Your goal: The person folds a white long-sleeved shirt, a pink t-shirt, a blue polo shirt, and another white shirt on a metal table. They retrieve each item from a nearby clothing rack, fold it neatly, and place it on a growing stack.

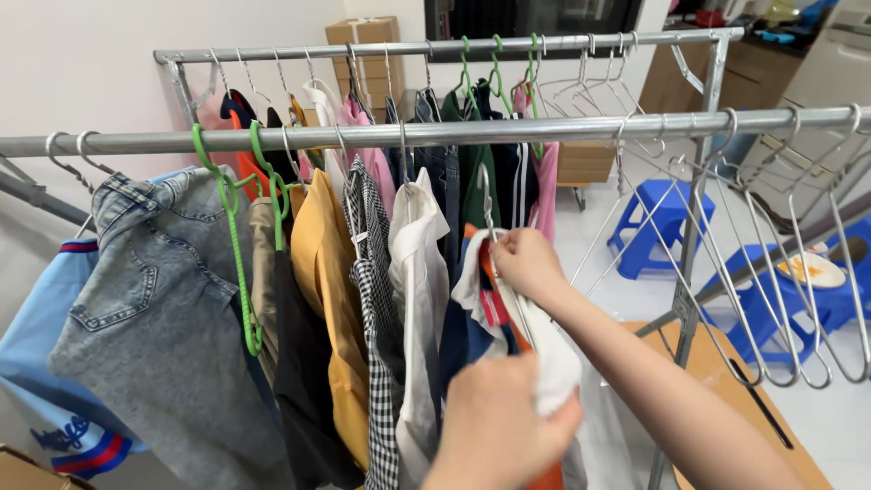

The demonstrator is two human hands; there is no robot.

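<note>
The right hand [526, 265] pinches the shoulder of a white garment [535, 340] close to the wire hanger [487, 207] whose hook rides the near steel rail [562, 129], its grip closed on the cloth at the collar. The left hand [504, 426] is lower down, its grip bunched shut around a fold of the same white garment, which hangs at the right end of the row of clothes, just beside a white shirt [415, 299].

The cloth looks thin, soft and light; it would likely sag and slide off a bare wire, so the seams at the shoulders and the collar are the sounder places to hold, with the hanger hook steadied. An orange and blue piece [491, 272] shows beneath it, touching.

Along the near rail, left of the hands, hang one pair of jeans [154, 318], one mustard top [331, 299], one checked shirt [374, 299] and a dark garment [304, 381]; two green plastic hangers [238, 245] are hooked there. To the right, several empty wire hangers [780, 272] crowd together, too overlapped to count. The far rail [435, 47] carries three green hooks. Two blue stools [658, 222] stand on the floor beyond.
</note>
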